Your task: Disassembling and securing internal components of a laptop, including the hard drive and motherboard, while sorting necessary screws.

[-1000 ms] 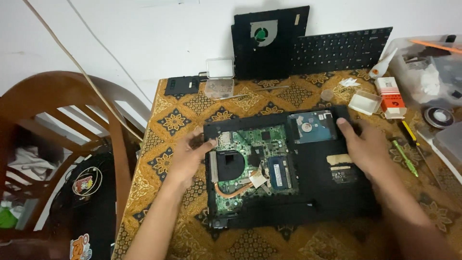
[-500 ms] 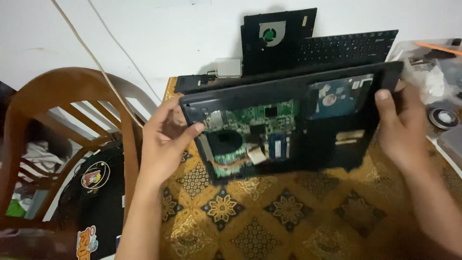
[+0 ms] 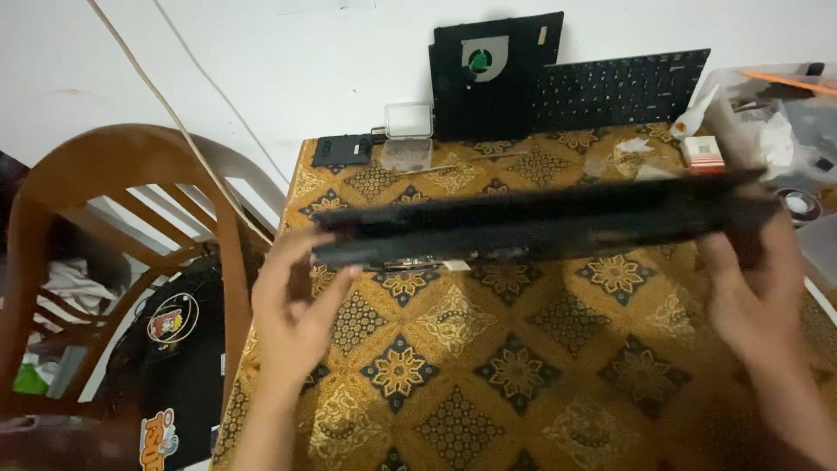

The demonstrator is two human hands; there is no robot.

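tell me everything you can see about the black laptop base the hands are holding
The laptop base is a long, flat black shell, plastic by its look, seen nearly edge-on and blurred, so its inner boards are hidden. It is lifted clear above the patterned gold cloth, running almost level with its right end a little higher. A few small metallic and white bits show along its lower edge near the middle. The left hand grips its left end and the right hand its right end; nothing else touches it.

- A black keyboard and a fan panel are propped against the wall.
- A wooden chair is seen beside the patterned tablecloth.
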